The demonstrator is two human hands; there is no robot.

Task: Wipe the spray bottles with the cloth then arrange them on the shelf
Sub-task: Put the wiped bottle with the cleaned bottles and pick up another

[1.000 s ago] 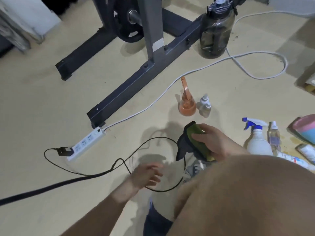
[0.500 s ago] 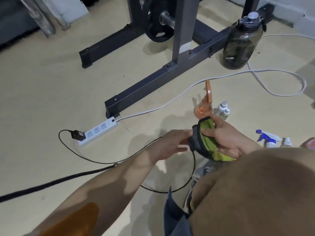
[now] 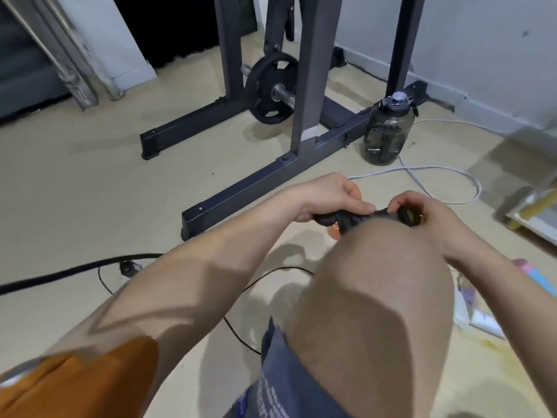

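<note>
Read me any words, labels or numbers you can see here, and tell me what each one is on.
No text can be read.
Shorts: pale print near the hem, too blurred to read.
Flat packets on the floor at the right: markings too blurred.
Water jug: no legible label.

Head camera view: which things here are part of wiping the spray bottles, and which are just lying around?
Part of the job:
cloth, gripped by the left hand and right hand

Just lying about:
water jug
weight plate
white cable
black cable

No spray bottle shows clearly.
</note>
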